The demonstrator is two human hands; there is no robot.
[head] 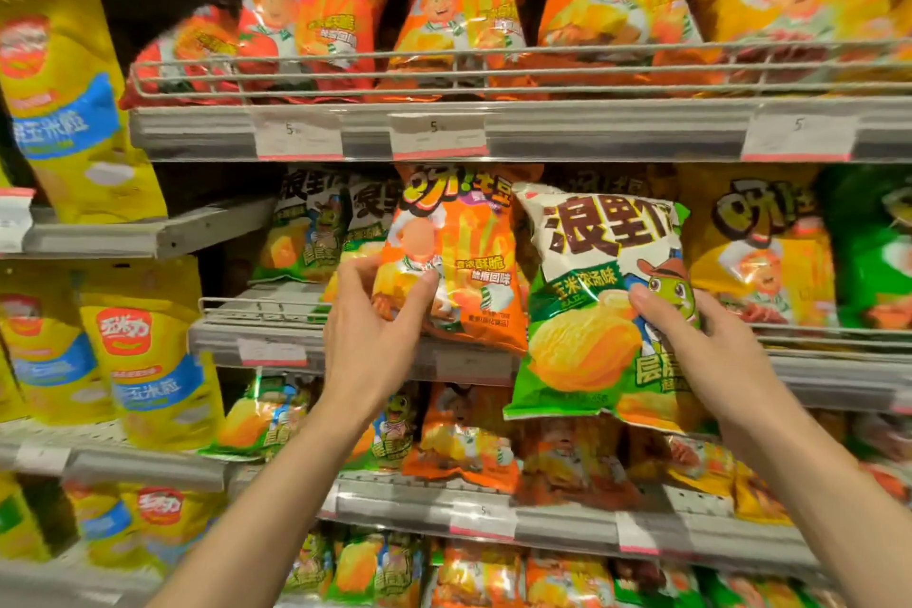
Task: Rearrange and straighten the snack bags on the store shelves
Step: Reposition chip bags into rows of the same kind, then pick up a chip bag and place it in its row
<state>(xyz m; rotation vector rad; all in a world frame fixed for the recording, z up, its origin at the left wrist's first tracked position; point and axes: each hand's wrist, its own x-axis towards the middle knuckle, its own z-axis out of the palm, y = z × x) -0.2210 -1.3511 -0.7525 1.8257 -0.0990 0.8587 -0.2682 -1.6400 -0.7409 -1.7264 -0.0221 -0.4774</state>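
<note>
left hand (pixel 367 336) grips orange bag (pixel 464 272); right hand (pixel 710 351) grips white-green bag (pixel 592 311), tilted.

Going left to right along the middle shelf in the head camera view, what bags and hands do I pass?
White-and-green bags at the back → left hand → orange bag it grips → white-and-green bag held out front → right hand → yellow bag → green bag.

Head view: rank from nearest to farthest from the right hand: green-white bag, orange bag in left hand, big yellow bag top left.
1. Green-white bag: held by the right hand.
2. Orange bag: just left, in the left hand.
3. Big yellow bag: far upper left shelf.
</note>
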